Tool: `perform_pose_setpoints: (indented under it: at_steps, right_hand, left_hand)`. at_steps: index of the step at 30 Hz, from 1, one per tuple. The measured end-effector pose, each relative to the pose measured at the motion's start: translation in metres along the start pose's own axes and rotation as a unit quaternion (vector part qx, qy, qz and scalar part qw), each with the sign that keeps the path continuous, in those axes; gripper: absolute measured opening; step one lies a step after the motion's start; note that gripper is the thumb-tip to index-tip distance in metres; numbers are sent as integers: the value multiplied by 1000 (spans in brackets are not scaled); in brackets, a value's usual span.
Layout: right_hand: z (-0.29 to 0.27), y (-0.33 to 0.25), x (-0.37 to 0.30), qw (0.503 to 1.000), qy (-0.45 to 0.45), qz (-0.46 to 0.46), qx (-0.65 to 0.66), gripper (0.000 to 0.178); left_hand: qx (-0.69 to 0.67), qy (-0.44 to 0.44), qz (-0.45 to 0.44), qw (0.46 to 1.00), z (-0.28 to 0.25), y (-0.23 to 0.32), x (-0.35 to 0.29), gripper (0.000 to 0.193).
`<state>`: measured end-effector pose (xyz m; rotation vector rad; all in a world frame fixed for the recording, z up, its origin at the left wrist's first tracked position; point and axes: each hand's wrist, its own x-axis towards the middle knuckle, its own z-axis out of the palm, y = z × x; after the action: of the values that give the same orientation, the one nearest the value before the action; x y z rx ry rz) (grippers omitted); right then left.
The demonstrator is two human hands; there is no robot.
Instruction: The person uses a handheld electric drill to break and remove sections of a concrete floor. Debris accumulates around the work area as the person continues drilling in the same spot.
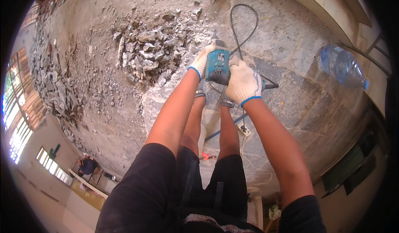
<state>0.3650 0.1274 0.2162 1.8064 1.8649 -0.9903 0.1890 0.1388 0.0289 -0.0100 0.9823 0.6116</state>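
Note:
A teal rotary hammer (217, 62) with a dark lower housing is between my hands, its pale front end pointing away from me. My left hand (201, 61), in a white knit glove with a blue cuff, wraps the tool's left side near the front. On the other side my right hand (244, 82), gloved the same way, is closed at the handle, which the glove mostly hides. Just beyond the tool's nose, a short dark bit (215, 35) shows against the dusty floor. A black cord (254, 24) loops on the floor ahead of my right hand.
Broken stone is heaped in a rubble pile (151, 50) ahead to the left, with more rubble (58, 89) farther left. A large clear plastic bottle (343, 65) lies at right. Near my feet are a white socket block (244, 128) and a red-orange item (206, 156). Another person (87, 165) is far left.

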Motion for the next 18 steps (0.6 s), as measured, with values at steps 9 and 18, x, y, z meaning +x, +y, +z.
perform_pose_setpoints:
  at_steps: [9, 18]
  right_hand:
    - [14, 5, -7, 998, -34, 45, 33, 32]
    - [30, 19, -3, 998, -13, 40, 38, 32]
  left_hand:
    - [32, 76, -15, 997, -18, -18, 7, 55]
    - [67, 93, -7, 993, -24, -30, 21, 50]
